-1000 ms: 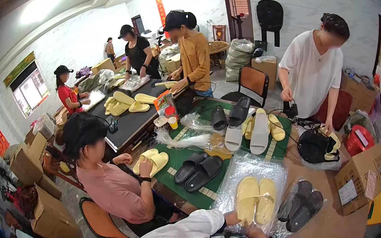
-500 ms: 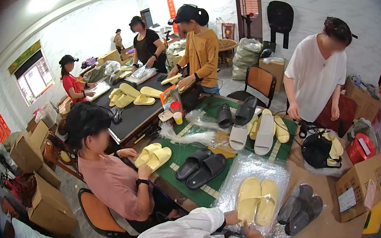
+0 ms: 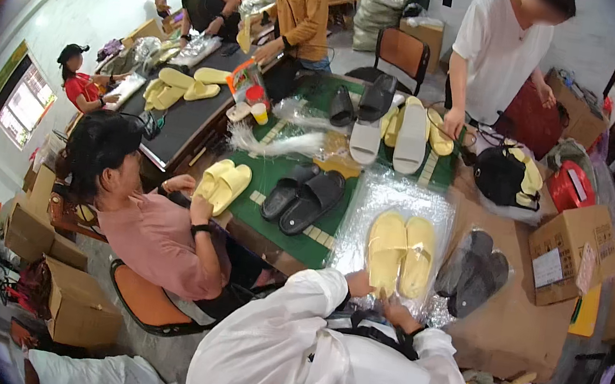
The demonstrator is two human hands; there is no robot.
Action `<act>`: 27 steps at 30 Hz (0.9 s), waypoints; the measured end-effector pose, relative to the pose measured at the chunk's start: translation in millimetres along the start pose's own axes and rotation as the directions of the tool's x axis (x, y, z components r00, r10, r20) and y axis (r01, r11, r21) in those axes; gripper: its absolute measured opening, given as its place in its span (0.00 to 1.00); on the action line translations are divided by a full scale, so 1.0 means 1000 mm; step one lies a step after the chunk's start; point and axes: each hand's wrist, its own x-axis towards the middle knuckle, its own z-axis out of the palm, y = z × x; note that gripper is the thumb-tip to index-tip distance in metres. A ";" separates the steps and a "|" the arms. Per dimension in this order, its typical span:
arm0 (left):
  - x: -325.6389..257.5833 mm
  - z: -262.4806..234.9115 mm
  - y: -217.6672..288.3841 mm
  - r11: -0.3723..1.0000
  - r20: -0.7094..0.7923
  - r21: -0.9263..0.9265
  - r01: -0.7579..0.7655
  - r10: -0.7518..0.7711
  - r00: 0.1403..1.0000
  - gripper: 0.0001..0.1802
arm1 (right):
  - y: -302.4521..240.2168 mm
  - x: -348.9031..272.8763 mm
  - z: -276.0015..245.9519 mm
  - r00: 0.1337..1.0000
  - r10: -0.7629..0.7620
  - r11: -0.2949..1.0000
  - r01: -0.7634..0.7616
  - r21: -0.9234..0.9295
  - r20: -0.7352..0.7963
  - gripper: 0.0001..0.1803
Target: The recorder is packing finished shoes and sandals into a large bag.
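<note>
A pair of pale yellow slippers (image 3: pixel 418 247) lies side by side in front of me, on clear bubble plastic (image 3: pixel 357 222). My left hand (image 3: pixel 359 282) is closed at the heel of the left slipper, along its outer side. The fingers of my right hand (image 3: pixel 400 313) press together at that same heel, from the near side. Part of both hands' grip is hidden by the sleeves and the slipper. Just right of the plastic lie dark grey slippers (image 3: pixel 475 272) in a clear wrap.
Black slippers (image 3: pixel 314 202) and grey slippers (image 3: pixel 410 140) rest on the green mat (image 3: pixel 242 206). An open cardboard box (image 3: pixel 571 249) stands at right, near a black bag (image 3: pixel 497 175). A co-worker in pink (image 3: pixel 159 238) handles yellow slippers at left; a person in white (image 3: pixel 496 53) stands opposite.
The whole view has tilted down and shifted, so everything sits higher and further left. Both my hands stay at the yellow slipper's heel. The co-worker in mustard has lifted a yellow slipper.
</note>
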 end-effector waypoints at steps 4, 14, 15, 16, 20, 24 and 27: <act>-0.005 0.003 0.009 0.989 -0.055 -0.142 -0.034 0.027 0.998 0.19 | 0.004 -0.009 0.010 0.992 -0.080 0.997 0.078 -0.019 -0.098 0.34; -0.005 0.014 -0.001 0.977 -0.092 -0.178 -0.114 0.099 0.991 0.20 | -0.010 -0.009 -0.021 0.997 -0.061 0.988 0.066 0.137 -0.041 0.35; -0.006 0.012 0.000 0.977 -0.107 -0.183 -0.113 0.094 0.990 0.20 | -0.011 -0.007 -0.022 0.998 -0.053 0.989 0.058 0.139 -0.042 0.35; -0.008 0.008 0.005 0.976 -0.122 -0.187 -0.112 0.090 0.988 0.20 | -0.010 -0.007 -0.021 0.999 -0.035 0.992 0.038 0.119 -0.023 0.35; -0.012 -0.003 0.023 0.983 -0.083 -0.183 -0.008 -0.007 0.997 0.20 | -0.008 -0.007 -0.015 0.996 -0.016 0.993 0.026 0.119 -0.087 0.36; -0.006 0.015 -0.008 0.993 -0.106 -0.117 0.007 -0.019 0.994 0.21 | -0.016 -0.002 -0.030 0.999 -0.012 0.988 0.006 0.156 0.036 0.36; -0.002 0.022 -0.018 0.990 -0.129 -0.135 -0.045 0.028 0.991 0.21 | -0.016 -0.001 -0.034 0.988 0.026 0.976 -0.057 0.209 0.150 0.37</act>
